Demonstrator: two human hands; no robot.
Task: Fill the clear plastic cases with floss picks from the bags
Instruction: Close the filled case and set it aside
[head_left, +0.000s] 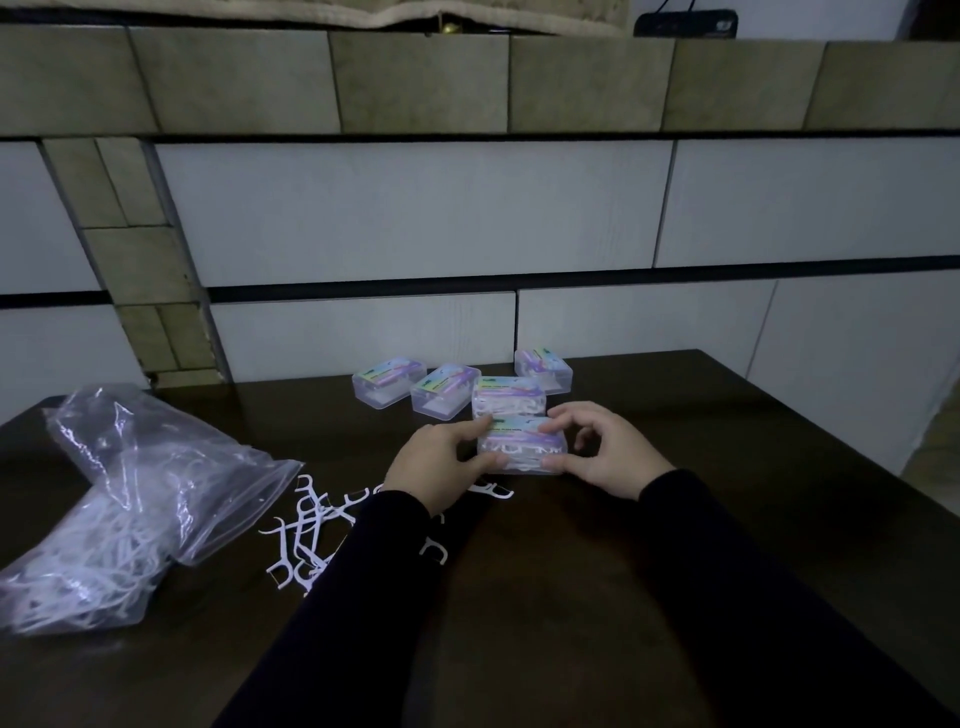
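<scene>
Presently, entries placed relative to the held case:
Held case (521, 446): on dark table (675, 519), white picks inside, lid apparently on.
Left hand (441, 462): fingers clasping its left end.
Right hand (605, 451): fingers curled on its right end.
Handling: likely light, rigid, slick; best gripped by short ends.
Second case (509, 397): touching behind, filled.
Three cases (444, 397): farther behind, contents unclear.
Bag (130, 509): far left, full of picks.
Loose picks (306, 535): near left, scattered.

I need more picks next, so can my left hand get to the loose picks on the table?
Probably yes. The left hand is on the case, and the loose picks lie uncovered just beside its forearm, nothing between.
</scene>
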